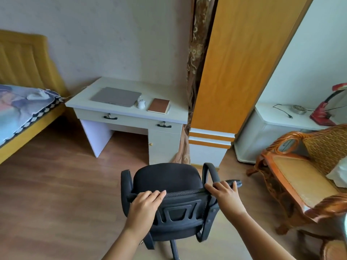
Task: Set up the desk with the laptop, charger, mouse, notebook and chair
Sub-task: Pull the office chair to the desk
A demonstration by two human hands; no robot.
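**While both hands grip the chair back, the desk waits ahead and slightly left**

With the person standing behind it, a black office chair (172, 186) sits on the wooden floor, its seat facing away toward a white desk (129, 111) against the far wall. The left hand (145, 203) rests on the left end of the backrest's top edge, fingers together and curled over it. The right hand (224, 196) clamps the right end, fingers wrapped over the edge, thumb hidden. Both hands are equally near.

The desk's knee opening lies straight ahead and a little to the left of the chair, well apart from it, with bare floor between. The chair likely needs a forward push angled left to slide in there.

On the desktop, a closed grey laptop (116, 96) lies toward the left rear, a white mouse (141, 104) just beside its right edge, and a brown notebook (158, 106) near the front right.

No charger can be made out on the desk. The chair's wheeled base is mostly hidden under the seat and cut off at the bottom edge.
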